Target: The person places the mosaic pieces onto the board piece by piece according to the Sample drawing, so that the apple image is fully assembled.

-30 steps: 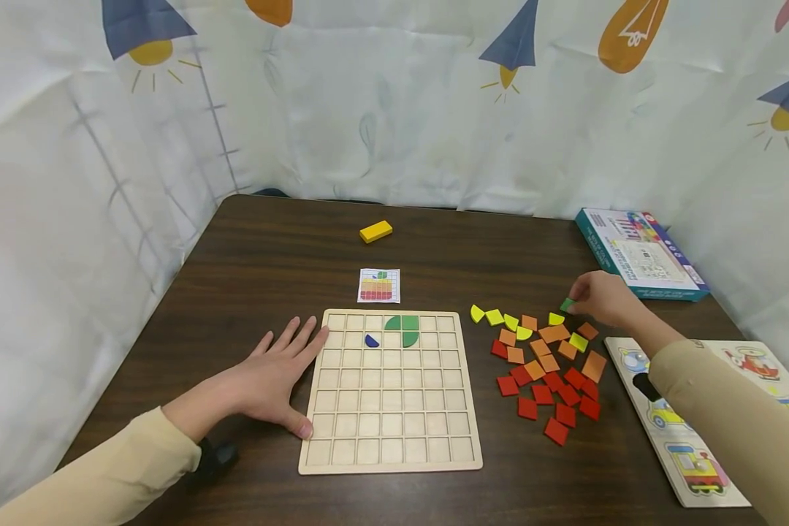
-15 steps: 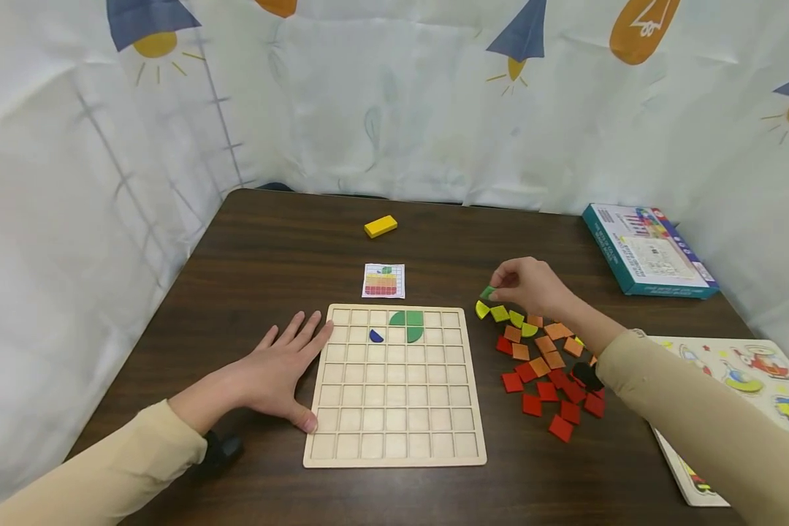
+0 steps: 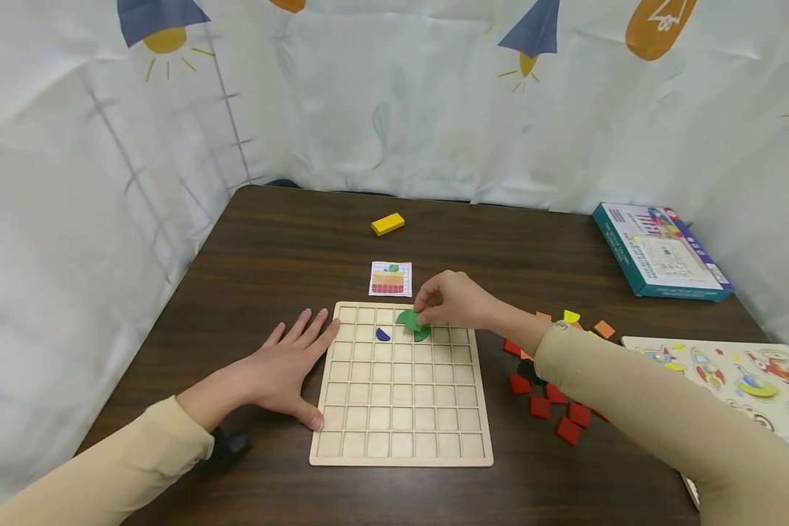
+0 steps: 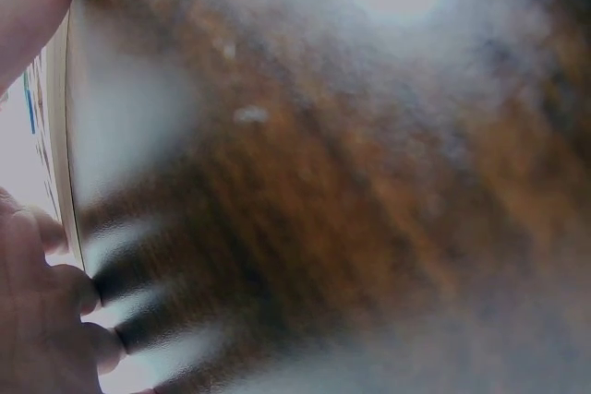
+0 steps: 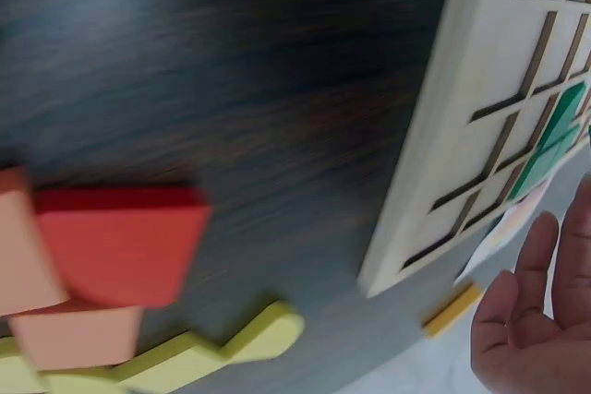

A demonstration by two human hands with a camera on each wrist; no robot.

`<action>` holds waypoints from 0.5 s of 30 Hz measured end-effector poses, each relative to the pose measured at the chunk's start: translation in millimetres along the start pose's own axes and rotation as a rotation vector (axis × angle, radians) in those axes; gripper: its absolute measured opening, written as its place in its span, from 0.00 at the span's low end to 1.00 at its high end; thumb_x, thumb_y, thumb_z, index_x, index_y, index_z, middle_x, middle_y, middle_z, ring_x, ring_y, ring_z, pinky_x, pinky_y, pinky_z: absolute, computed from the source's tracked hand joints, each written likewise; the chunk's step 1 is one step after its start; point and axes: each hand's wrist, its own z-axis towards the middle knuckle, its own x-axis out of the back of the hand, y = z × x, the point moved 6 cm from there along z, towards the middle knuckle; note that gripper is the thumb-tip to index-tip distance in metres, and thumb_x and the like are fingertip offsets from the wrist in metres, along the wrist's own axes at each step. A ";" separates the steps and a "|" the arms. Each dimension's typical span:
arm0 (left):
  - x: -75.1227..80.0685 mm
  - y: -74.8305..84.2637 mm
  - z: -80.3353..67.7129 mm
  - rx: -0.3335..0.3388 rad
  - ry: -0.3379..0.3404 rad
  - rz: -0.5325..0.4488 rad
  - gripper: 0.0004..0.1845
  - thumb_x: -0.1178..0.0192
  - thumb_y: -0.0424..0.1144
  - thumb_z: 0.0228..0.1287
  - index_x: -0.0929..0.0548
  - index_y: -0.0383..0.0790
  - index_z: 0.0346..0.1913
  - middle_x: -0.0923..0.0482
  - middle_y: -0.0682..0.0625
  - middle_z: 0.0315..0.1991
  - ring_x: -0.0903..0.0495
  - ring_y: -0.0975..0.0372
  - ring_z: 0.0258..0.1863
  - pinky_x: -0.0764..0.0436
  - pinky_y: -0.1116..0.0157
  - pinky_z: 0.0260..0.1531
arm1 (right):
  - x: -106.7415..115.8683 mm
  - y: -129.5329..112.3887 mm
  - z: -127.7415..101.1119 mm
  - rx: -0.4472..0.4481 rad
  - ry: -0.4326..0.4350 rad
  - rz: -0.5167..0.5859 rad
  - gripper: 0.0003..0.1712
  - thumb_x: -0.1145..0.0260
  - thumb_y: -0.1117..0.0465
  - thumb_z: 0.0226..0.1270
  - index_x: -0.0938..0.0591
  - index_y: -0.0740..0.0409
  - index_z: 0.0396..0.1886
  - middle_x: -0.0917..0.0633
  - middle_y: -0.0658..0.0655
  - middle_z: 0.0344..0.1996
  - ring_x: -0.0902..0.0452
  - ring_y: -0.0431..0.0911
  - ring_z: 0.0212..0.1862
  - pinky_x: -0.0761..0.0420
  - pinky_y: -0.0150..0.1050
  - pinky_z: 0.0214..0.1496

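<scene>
A pale wooden grid board (image 3: 391, 394) lies on the dark table. My left hand (image 3: 276, 380) rests at its left side with fingers spread, the fingertips and thumb at the board's edge; the left wrist view shows those fingers (image 4: 46, 292) too. Over the board's upper part, my right hand (image 3: 456, 301) pinches a green tile (image 3: 416, 321) between thumb and finger. Just below it a green quarter-circle piece (image 3: 422, 335) sits in the grid, with more green to the left, partly covered. A small blue piece (image 3: 383, 334) occupies a cell further left.
Behind the board lie a small pattern card (image 3: 391, 279) and a yellow block (image 3: 388, 224). Red tiles (image 3: 569, 431), orange tiles (image 3: 603, 329) and yellow pieces (image 5: 263, 331) are scattered to the right, partly under my right forearm. A box (image 3: 664, 252) and a picture puzzle board (image 3: 736, 372) stand farther right.
My right hand has carried the green tile leftward from beyond the loose pieces to above the board's green pieces. My left hand keeps its place at the board's edge.
</scene>
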 end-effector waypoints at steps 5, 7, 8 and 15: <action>0.3 0.4 0.3 -0.001 -0.002 -0.002 0.79 0.23 0.72 0.36 0.58 0.37 0.83 0.65 0.33 0.83 0.65 0.34 0.81 0.59 0.27 0.71 | -11.7 -13.5 8.5 0.007 -0.046 -0.031 0.04 0.24 0.62 0.64 0.11 0.56 0.36 0.10 0.50 0.33 0.19 0.41 0.35 0.18 0.34 0.44; 0.2 0.0 0.4 -0.002 -0.001 0.000 0.78 0.23 0.72 0.37 0.58 0.37 0.83 0.65 0.33 0.83 0.65 0.34 0.81 0.59 0.27 0.71 | -14.7 -15.7 10.2 -0.005 -0.059 -0.033 0.04 0.24 0.62 0.63 0.11 0.56 0.36 0.10 0.50 0.32 0.19 0.40 0.35 0.18 0.33 0.43; 0.2 -0.3 0.5 -0.003 -0.001 0.001 0.78 0.23 0.72 0.37 0.58 0.38 0.83 0.65 0.33 0.83 0.65 0.34 0.81 0.59 0.27 0.71 | -16.1 -16.2 10.8 -0.011 -0.064 -0.038 0.03 0.24 0.62 0.63 0.11 0.56 0.36 0.10 0.50 0.32 0.19 0.40 0.34 0.18 0.33 0.42; -0.1 -1.3 -0.1 -0.004 0.000 0.006 0.78 0.23 0.72 0.37 0.58 0.38 0.83 0.65 0.33 0.83 0.65 0.34 0.81 0.58 0.27 0.72 | -21.0 -17.6 11.8 -0.028 -0.075 -0.105 0.03 0.24 0.61 0.64 0.11 0.55 0.35 0.11 0.49 0.32 0.20 0.40 0.34 0.18 0.33 0.43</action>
